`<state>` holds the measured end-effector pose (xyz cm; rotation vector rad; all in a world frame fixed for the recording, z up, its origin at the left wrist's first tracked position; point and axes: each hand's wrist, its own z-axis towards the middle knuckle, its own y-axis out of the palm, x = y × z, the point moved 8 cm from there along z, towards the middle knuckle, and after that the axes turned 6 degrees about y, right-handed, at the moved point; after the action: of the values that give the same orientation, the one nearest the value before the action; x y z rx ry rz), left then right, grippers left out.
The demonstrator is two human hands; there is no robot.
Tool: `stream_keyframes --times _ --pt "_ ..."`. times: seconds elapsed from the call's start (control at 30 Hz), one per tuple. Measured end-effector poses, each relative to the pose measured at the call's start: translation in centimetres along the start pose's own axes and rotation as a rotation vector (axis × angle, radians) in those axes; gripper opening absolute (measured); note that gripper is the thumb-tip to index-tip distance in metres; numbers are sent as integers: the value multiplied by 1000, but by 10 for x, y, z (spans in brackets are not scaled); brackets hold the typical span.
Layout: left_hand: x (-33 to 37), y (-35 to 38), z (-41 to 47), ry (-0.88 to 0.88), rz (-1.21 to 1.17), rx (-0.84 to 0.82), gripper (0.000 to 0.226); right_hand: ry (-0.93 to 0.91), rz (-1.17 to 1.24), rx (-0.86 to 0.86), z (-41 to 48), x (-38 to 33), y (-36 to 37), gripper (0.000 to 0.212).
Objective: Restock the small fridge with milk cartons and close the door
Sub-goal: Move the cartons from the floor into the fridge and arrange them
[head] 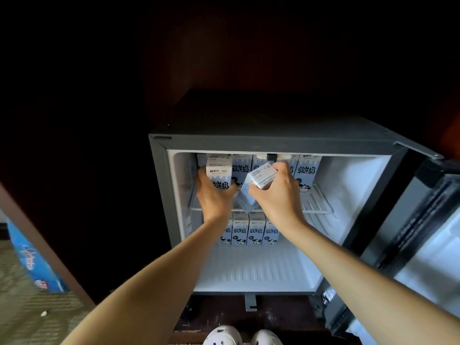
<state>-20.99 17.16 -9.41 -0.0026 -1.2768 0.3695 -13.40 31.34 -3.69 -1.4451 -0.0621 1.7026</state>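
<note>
The small grey fridge (pixel 249 141) stands open, its door (pixel 403 235) swung out to the right. My left hand (pixel 214 197) grips an upright blue-and-white milk carton (pixel 219 170) at the left end of the wire shelf (pixel 318 202). My right hand (pixel 278 192) holds a second carton (pixel 258 181), tilted, just in front of that shelf. Behind them more cartons (pixel 307 170) stand in a row on the shelf. A row of several cartons (pixel 255 229) stands at the back of the fridge floor.
The white fridge floor (pixel 261 270) in front of the lower row is bare. A blue package (pixel 32 260) leans by the dark wooden cabinet panel at the left, on patterned carpet. My white shoes (pixel 244 336) stand just below the fridge.
</note>
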Motion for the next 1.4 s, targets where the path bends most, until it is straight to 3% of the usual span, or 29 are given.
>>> stream_keyframes --times 0.3,0.73,0.87,1.03,1.13,1.3,1.4 --pt "-22 12 13 -123 -14 -83 86 200 129 -129 11 27 28 38" --pt "-25 12 19 7 81 -42 71 178 49 -139 20 40 52 41" --pt "-28 12 17 38 64 -142 68 189 36 -164 18 46 58 44" --pt "-35 15 21 9 52 -424 86 251 33 -233 8 64 69 56" --pt "-35 12 22 -24 58 -476 82 266 -11 -247 6 66 74 62" --pt "-33 11 19 -71 -5 -510 71 250 -29 -224 8 64 84 31" --pt "-36 11 19 -89 5 -529 72 202 -173 -227 7 59 89 26"
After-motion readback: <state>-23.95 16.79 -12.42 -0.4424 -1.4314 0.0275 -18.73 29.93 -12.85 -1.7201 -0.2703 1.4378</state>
